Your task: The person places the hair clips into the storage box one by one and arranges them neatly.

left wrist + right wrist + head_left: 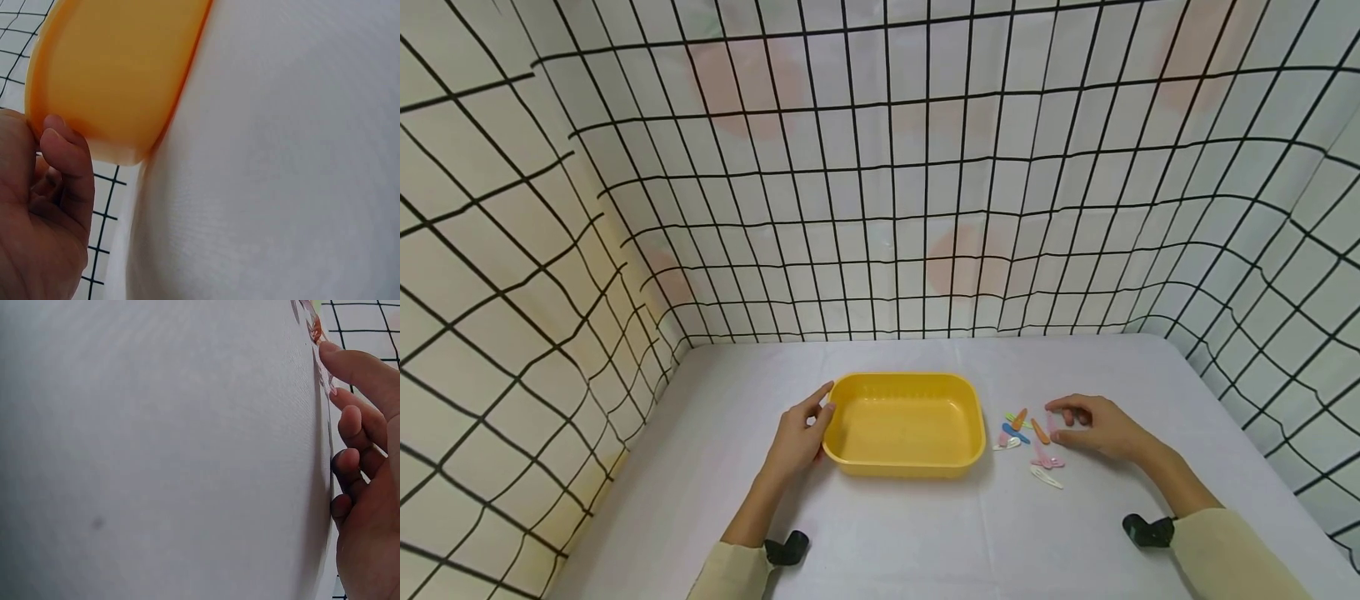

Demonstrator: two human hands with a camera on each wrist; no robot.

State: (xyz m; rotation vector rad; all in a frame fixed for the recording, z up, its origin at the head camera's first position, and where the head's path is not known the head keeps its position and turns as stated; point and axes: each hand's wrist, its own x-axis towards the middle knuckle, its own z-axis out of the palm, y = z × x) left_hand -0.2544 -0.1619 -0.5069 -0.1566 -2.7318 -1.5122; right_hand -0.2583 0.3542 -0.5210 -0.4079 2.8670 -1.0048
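My left hand (796,435) grips the left end of a yellow tray (906,469); in the left wrist view, the hand (47,200) has its digits against the wall of the tray (119,69). Right of the tray lies a loose group of small hair clips: orange (1040,431), blue (1016,433), white (1047,477) and pink (1047,462). My right hand (1101,427) is at the group's right side, thumb and index finger apart with a pink clip between their tips. The right wrist view shows this hand (369,462) with its other fingers bent; firm contact is unclear.
A white cloth (910,542) covers the table. Black wire grid panels (887,158) stand behind it and along both sides, with pale sheeting beyond. Dark bands with small black devices (787,548) are on both wrists.
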